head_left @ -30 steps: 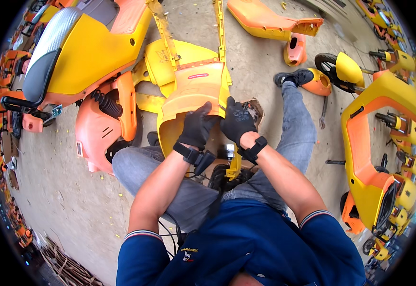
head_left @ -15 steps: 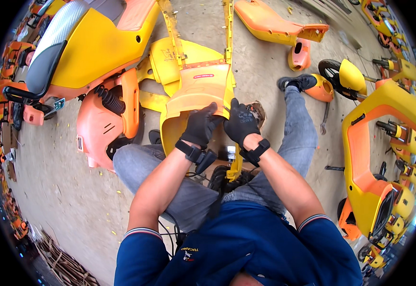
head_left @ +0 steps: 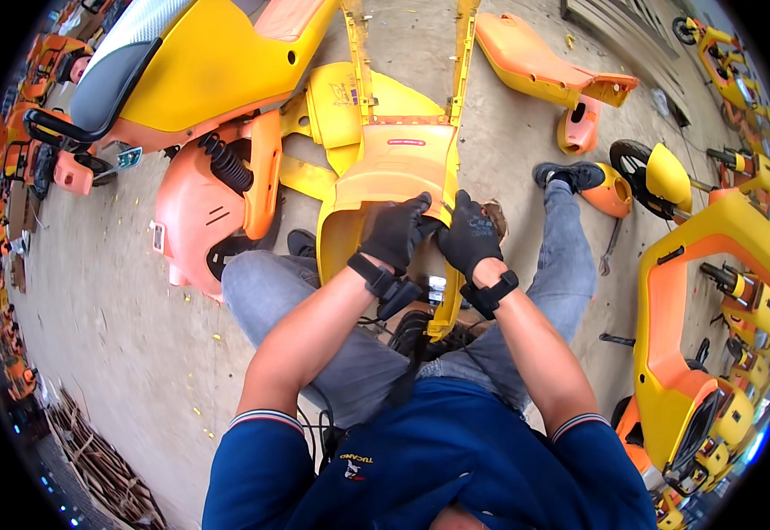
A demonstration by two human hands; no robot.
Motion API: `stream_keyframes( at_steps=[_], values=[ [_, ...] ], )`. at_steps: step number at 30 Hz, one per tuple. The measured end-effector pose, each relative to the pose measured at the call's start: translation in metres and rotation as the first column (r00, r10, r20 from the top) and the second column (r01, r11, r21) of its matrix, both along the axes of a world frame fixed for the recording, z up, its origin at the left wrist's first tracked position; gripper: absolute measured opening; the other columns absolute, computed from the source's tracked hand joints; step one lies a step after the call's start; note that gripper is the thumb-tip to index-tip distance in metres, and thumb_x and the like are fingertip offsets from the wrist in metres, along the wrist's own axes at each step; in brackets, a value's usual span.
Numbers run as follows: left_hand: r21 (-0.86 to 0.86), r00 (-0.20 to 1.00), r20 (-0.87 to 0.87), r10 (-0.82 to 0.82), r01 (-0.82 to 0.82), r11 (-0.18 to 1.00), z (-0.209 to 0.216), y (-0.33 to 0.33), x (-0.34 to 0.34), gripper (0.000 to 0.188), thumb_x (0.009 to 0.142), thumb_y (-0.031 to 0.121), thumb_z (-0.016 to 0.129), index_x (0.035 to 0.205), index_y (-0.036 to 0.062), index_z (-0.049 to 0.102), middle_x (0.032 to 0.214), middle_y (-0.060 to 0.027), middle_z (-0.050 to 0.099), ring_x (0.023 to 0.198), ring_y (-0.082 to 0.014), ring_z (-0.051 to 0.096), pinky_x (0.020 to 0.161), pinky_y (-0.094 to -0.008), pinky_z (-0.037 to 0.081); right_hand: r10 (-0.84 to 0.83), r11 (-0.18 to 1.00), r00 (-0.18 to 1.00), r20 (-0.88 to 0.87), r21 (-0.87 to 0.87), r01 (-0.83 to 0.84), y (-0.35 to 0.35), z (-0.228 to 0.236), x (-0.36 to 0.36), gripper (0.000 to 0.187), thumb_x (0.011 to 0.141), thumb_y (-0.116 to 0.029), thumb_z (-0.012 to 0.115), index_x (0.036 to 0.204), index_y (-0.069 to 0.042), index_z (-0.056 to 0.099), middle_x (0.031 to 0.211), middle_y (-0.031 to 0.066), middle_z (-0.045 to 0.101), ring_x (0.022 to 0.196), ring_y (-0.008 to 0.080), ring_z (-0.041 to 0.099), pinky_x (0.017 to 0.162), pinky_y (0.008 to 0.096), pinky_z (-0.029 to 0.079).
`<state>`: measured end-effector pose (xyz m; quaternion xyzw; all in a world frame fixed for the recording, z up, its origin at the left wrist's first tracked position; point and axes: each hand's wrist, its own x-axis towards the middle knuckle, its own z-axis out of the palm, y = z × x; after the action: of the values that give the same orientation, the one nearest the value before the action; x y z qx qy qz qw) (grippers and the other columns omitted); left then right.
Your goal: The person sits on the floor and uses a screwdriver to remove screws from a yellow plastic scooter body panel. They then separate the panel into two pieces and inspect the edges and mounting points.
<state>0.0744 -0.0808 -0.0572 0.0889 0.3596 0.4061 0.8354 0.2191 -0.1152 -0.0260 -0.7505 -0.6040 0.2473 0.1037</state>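
A scooter body panel [head_left: 400, 163], orange on top with yellow sides and long slotted arms, lies between my legs with its hollow end toward me. My left hand [head_left: 396, 233], in a black glove, bends over the panel's near rim with fingers curled in. Close beside it, my right hand [head_left: 471, 235], gloved the same way, grips the rim near its right corner. The hands' inner fingertips almost meet, and anything small between them is hidden. Black straps with small devices sit on both wrists. A yellow strip of the panel [head_left: 445, 318] hangs down below my right hand.
Left of me stand a yellow scooter body with a seat [head_left: 200, 75] and a pink-orange shell [head_left: 200, 190]. Ahead right lie a long orange-yellow panel [head_left: 535, 66] and a wrench [head_left: 611, 247]. A large yellow frame [head_left: 654, 309] stands at right; sticks [head_left: 98, 459] lie lower left.
The whole view has shifted, so the surroundings sit farther right and slightly lower. Both hands stay at the panel's near rim, with little visible change in their grip.
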Motion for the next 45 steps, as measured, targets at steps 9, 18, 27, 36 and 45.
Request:
stream_keyframes(
  at_steps=[9, 18, 27, 36, 45],
  values=[
    [-0.042, 0.999, -0.039, -0.011, 0.010, 0.999, 0.004, 0.001, 0.000, 0.024, 0.095, 0.011, 0.062, 0.115, -0.0017, 0.061, 0.108, -0.0123, 0.066, 0.096, -0.0233, 0.067, 0.083, -0.0343, 0.059, 0.018, 1.000, 0.999, 0.029, 0.015, -0.019, 0.001, -0.005, 0.002, 0.043, 0.084, -0.030, 0.068, 0.108, 0.001, 0.050, 0.099, 0.0286, 0.064, 0.097, 0.0447, 0.062, 0.082, 0.0474, 0.051],
    [-0.054, 0.998, -0.055, -0.013, 0.010, 0.998, 0.006, 0.002, 0.003, 0.025, 0.095, 0.010, 0.062, 0.117, -0.0018, 0.060, 0.110, -0.0130, 0.065, 0.097, -0.0255, 0.067, 0.085, -0.0365, 0.059, 0.056, 0.998, 0.998, -0.034, 0.014, -0.056, -0.001, -0.007, 0.009, 0.046, 0.084, -0.031, 0.068, 0.112, 0.002, 0.051, 0.103, 0.0292, 0.063, 0.102, 0.0451, 0.060, 0.087, 0.0474, 0.049],
    [-0.044, 0.999, -0.036, 0.016, -0.018, 0.999, 0.001, 0.004, 0.003, 0.025, 0.096, 0.010, 0.060, 0.118, -0.0007, 0.058, 0.114, -0.0130, 0.064, 0.103, -0.0273, 0.065, 0.089, -0.0402, 0.057, 0.123, 0.980, 0.943, -0.308, -0.111, -0.164, -0.011, 0.004, 0.032, 0.083, 0.083, -0.035, 0.066, 0.141, 0.015, 0.030, 0.131, 0.0362, 0.051, 0.119, 0.0448, 0.055, 0.098, 0.0424, 0.047],
    [0.256, 0.988, -0.145, -0.049, 0.085, 0.963, 0.014, 0.013, 0.008, 0.022, 0.096, 0.011, 0.063, 0.115, 0.0002, 0.062, 0.111, -0.0112, 0.066, 0.100, -0.0224, 0.066, 0.086, -0.0346, 0.059, 0.006, 1.000, 0.963, -0.271, 0.020, -0.001, -0.030, -0.004, 0.023, 0.066, 0.081, -0.014, 0.059, 0.138, 0.011, 0.036, 0.123, 0.0342, 0.054, 0.113, 0.0457, 0.056, 0.095, 0.0452, 0.048],
    [0.157, 0.961, -0.240, -0.135, 0.176, 0.972, 0.069, 0.030, 0.039, 0.018, 0.093, 0.011, 0.066, 0.108, -0.0003, 0.065, 0.103, -0.0090, 0.067, 0.091, -0.0200, 0.068, 0.080, -0.0327, 0.061, -0.089, 0.986, 0.965, -0.246, 0.118, 0.121, -0.035, 0.020, 0.030, 0.052, 0.081, -0.010, 0.057, 0.128, 0.007, 0.042, 0.112, 0.0309, 0.057, 0.104, 0.0457, 0.059, 0.087, 0.0485, 0.050]
  ],
)
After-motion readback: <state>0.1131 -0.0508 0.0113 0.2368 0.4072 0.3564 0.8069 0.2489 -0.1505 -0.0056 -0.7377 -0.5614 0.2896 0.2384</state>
